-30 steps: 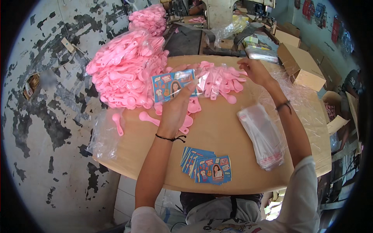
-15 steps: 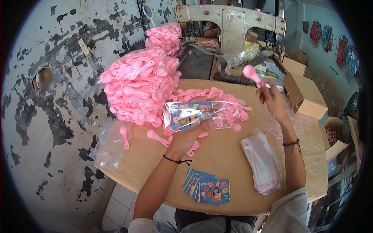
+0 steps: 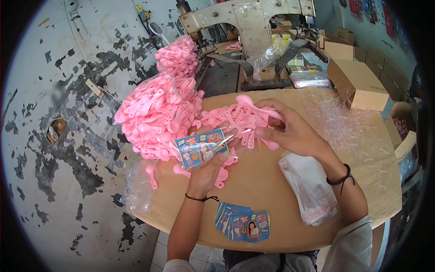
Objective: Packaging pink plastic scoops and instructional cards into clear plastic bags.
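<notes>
My left hand (image 3: 209,171) is closed around a clear plastic bag with a blue printed card (image 3: 199,148) inside it. Between the thumb and fingers of my right hand (image 3: 297,129) is a pink plastic scoop (image 3: 253,107), its bowl pointing left toward the bag's open-looking end. Behind both hands lies a heap of loose pink scoops (image 3: 222,117), partly covered by them. Nearer me, blue printed cards (image 3: 249,225) are fanned out on the brown table (image 3: 272,199). A stack of flat clear bags (image 3: 310,190) rests beneath my right forearm.
Big clear sacks packed with pink scoops (image 3: 156,113) stand at the left, by the peeling wall (image 3: 59,167). One scoop (image 3: 151,176) lies apart near crumpled plastic (image 3: 137,190). Cardboard boxes (image 3: 355,81) stand at the right; a metal machine frame (image 3: 251,22) is behind the table.
My right hand has brought the scoop left and nearer, from the far right to beside the bag. The bag in my left hand now tilts more. The whole view has shifted slightly.
</notes>
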`<action>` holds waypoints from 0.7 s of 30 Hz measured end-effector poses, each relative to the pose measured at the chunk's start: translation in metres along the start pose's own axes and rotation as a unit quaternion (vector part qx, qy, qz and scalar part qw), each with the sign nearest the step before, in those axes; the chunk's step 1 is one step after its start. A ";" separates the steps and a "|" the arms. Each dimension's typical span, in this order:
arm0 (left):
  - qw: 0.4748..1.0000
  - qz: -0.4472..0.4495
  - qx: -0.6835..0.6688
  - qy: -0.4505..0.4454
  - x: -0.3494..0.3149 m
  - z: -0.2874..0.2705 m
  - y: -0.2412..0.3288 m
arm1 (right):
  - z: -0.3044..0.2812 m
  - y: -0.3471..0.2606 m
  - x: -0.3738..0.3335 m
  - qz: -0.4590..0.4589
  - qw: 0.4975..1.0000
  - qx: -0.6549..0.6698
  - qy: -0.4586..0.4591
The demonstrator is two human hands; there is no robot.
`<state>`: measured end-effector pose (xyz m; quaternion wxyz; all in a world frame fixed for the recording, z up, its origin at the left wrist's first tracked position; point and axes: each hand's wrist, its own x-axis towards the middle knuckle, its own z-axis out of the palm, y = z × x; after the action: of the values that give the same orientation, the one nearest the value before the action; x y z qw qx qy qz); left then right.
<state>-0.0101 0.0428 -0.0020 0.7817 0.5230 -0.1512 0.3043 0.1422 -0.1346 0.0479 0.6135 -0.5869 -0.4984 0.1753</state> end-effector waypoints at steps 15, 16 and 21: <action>0.998 0.030 -0.003 0.059 0.003 -0.007 0.009 | -0.016 -0.021 0.000 0.124 0.990 0.019 0.060; 0.998 0.034 -0.003 0.059 0.003 -0.007 0.009 | -0.026 -0.020 0.001 0.097 0.995 -0.019 0.031; 0.998 0.016 -0.005 0.053 0.004 -0.007 0.007 | -0.037 -0.021 -0.001 0.012 0.998 -0.048 -0.043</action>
<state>-0.0122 0.0524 0.0028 0.7863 0.4995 -0.1195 0.3435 0.1646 -0.1609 0.0735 0.5607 -0.6133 -0.5251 0.1837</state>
